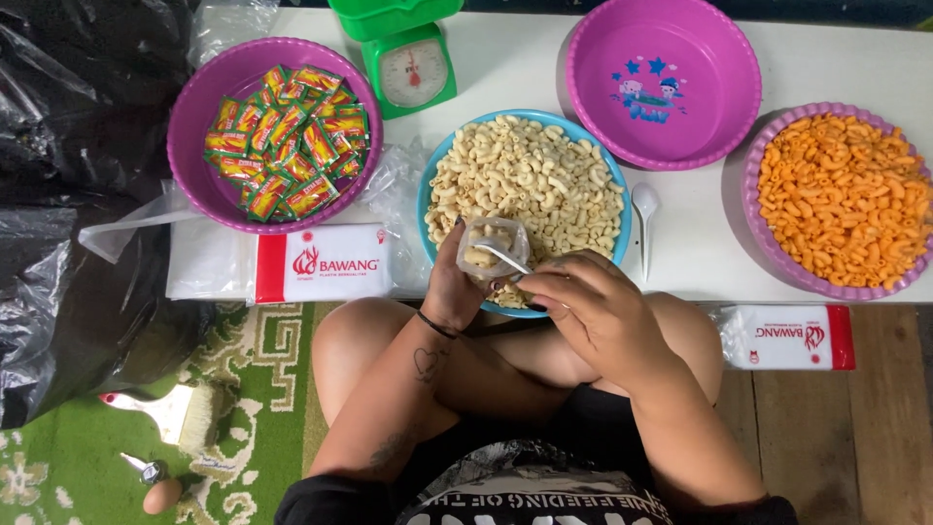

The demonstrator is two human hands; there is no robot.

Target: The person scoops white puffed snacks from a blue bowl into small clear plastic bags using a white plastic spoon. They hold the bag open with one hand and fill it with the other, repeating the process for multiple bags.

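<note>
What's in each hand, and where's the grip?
Left hand holds a small clear plastic bag by its lower side, mouth open. Right hand pinches the handle end of a white spoon dipping into the bag.

A low white table (700,253) carries a purple bowl of green-and-red sachets (275,131), a green kitchen scale (408,63), a blue bowl of pale macaroni (530,190), an empty purple bowl (664,83), a purple bowl of orange macaroni (841,199), a white spoon (643,219) and a white-and-red pack of plastic bags (323,262). On the floor (884,428) beside it lie a second pack (789,337), a green patterned rug (87,467) and a paintbrush (175,410)
</note>
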